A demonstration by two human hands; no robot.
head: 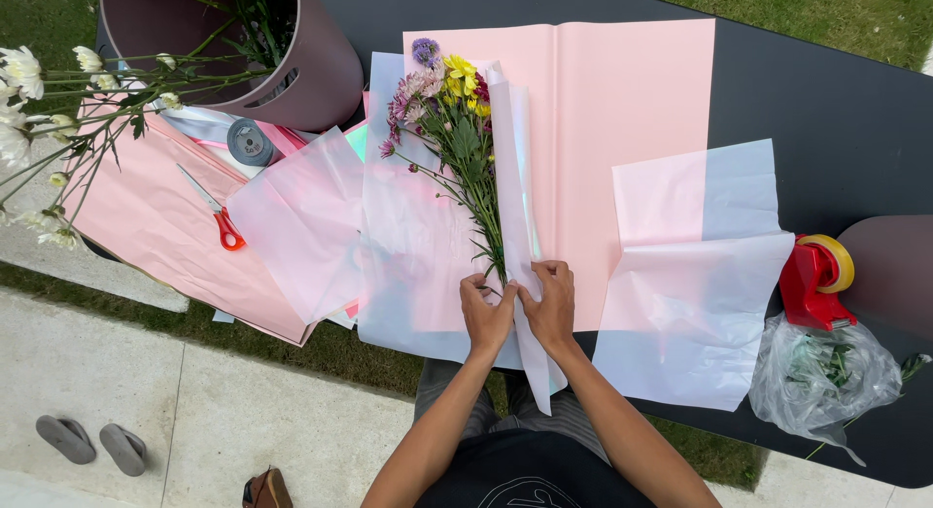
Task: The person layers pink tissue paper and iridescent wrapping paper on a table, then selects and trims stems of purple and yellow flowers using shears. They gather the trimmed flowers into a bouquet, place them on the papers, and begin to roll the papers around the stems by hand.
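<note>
Open black desk lies beyond the pink paper. To the right, a red tape dispenser and plastic bag crowd the edge; to the left, scissors, seemingly flat, and a tipped bucket block passage.

Black table bears pink paper, translucent sheets, tape dispenser, bucket.

Black table outdoors, grass, paving
</note>
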